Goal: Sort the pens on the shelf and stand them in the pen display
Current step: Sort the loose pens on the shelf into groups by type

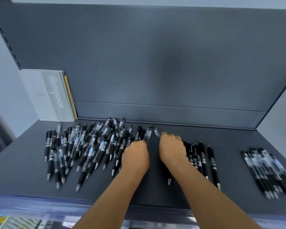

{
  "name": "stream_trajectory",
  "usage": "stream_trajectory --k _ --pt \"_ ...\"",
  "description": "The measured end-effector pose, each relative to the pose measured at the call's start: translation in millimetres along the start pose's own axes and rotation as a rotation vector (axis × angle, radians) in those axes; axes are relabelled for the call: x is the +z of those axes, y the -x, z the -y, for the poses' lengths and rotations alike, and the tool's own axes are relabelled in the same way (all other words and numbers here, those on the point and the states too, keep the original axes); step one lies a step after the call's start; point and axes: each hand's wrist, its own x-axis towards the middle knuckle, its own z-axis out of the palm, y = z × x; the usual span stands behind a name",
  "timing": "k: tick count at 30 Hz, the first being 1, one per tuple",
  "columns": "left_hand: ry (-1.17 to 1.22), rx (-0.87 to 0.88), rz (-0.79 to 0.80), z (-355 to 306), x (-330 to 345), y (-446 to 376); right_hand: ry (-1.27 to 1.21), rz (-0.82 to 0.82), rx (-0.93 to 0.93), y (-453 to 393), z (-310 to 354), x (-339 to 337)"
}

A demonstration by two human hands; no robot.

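A big loose pile of black and clear pens [89, 146] covers the left half of the dark grey shelf [229, 142]. My left hand [135, 156] is at the pile's right edge, fingers curled over the lower ends of clear pens [148, 134]. My right hand [172, 147] is fisted around one clear pen [156, 132]; its tip [169, 181] shows below the wrist. A row of all-black pens [203, 161] lies just right of that hand. A separate group of clear-barrelled pens [269, 171] lies at the far right. No pen display is in view.
Grey notebooks [51, 95] lean upright against the back panel at the shelf's back left. The shelf's back wall [155, 63] rises right behind the pens. A clear plastic rail [40, 210] runs along the front edge, with more goods blurred below it.
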Motion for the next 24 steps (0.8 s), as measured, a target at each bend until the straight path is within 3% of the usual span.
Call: stream_trajectory --k 12,24 --pt "0.323 0.121 -0.106 -3 -30 16 -0.256 -0.227 0.126 32 -3 -38" --pt "0.434 0.283 0.015 -106 -1 61 -0.256 -0.338 0.291 94 -122 -53"
